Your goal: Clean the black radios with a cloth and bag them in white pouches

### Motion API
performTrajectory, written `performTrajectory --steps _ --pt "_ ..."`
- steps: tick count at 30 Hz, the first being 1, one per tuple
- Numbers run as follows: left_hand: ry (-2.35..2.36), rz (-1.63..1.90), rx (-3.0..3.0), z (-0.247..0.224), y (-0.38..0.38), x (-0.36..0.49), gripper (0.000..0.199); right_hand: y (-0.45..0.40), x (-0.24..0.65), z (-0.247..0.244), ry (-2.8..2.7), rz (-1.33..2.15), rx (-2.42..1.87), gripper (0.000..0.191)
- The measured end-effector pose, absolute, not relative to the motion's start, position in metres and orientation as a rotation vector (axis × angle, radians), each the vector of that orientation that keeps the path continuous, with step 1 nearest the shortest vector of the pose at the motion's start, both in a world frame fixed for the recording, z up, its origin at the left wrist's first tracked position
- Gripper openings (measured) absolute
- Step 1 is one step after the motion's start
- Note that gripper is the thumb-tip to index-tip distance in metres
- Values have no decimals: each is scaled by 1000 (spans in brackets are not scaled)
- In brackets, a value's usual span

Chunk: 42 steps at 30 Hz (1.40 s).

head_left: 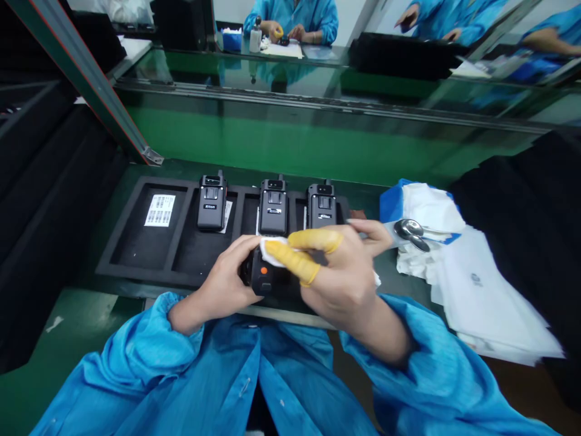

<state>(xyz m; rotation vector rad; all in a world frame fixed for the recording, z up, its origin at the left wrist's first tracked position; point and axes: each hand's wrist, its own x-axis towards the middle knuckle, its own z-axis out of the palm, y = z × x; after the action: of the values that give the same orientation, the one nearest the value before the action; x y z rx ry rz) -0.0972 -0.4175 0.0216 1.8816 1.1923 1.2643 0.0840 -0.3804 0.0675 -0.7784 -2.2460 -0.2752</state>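
Observation:
My left hand is closed around a black two-way radio with an orange button, held over the front of the foam tray. Yellow finger cots cover two fingers of my right hand, which presses a small white wiping cloth against the radio's upper part. That cloth and the fingers hide some of the radio. Behind my hands, three more radios marked "Riton" lie in the black foam tray: a left one, a middle one and a right one.
A label sheet lies in the tray's left compartment. To the right are a blue box of white wipes, a shiny metal-topped dispenser and white plastic bags. A glass partition stands behind; co-workers sit beyond it.

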Motion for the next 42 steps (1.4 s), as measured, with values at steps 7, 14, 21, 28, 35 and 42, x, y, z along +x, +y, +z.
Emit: performTrajectory --steps 7,14,21,28,35,42 --pt "1185 1240 1841 21 -418 -99 48 -385 81 65 -2347 -105 -669 50" --pt "1215 1228 1803 24 -419 -101 50 -373 99 61 -2259 -11 -805 51" --pt "1205 1278 1783 19 -420 -102 56 -383 78 50 -2126 -11 -771 57" --pt "1230 1229 1726 24 -420 -104 52 -398 99 77 -2364 668 -552 50" --pt "1238 1230 1752 23 -421 -101 57 -387 93 75 -2198 317 -786 37" --pt "1237 1217 1694 25 -420 -104 55 -399 95 69 -2486 345 -600 45"
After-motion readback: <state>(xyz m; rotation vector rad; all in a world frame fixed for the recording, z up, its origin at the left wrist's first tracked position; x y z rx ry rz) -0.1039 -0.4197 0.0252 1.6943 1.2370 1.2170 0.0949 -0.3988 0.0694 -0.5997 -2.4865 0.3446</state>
